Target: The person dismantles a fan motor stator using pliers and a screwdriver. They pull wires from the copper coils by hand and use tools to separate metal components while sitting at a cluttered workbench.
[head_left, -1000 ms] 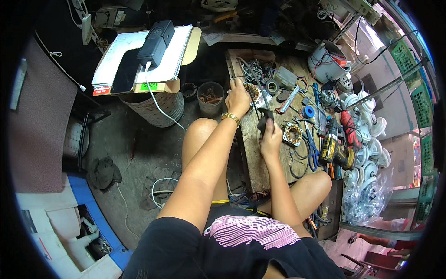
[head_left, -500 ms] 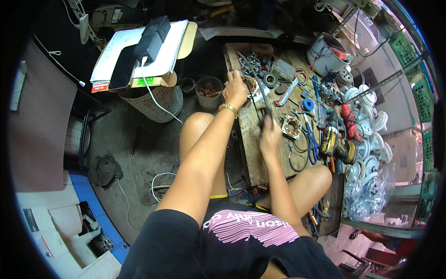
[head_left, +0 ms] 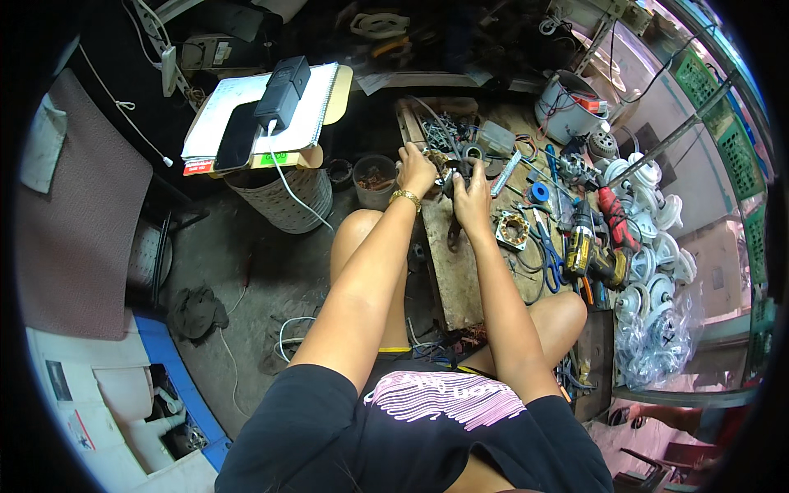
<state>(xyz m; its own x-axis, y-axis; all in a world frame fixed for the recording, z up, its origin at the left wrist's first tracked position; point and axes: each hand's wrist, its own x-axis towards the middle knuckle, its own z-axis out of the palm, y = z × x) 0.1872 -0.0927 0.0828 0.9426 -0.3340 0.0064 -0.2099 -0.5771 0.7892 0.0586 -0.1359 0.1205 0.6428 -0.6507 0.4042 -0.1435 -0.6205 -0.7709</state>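
My left hand is closed on a dark metal part at the near left of the wooden workbench. My right hand is beside it, gripping the same part from the right. Its exact shape is partly hidden by my fingers. A long grey rod or cable runs from the bench's back edge toward my hands. To the right of my right hand lie a square motor stator with copper windings, a blue spool and blue-handled scissors.
A notebook with a phone and black charger sits on a perforated bin. A cup of scraps stands left of the bench. Drills, white wheels and a bucket crowd the right. A person's foot shows lower right.
My right hand has moved up the bench, away from me, to beside my left hand. The bench now appears slightly lower in the picture than half a second ago.
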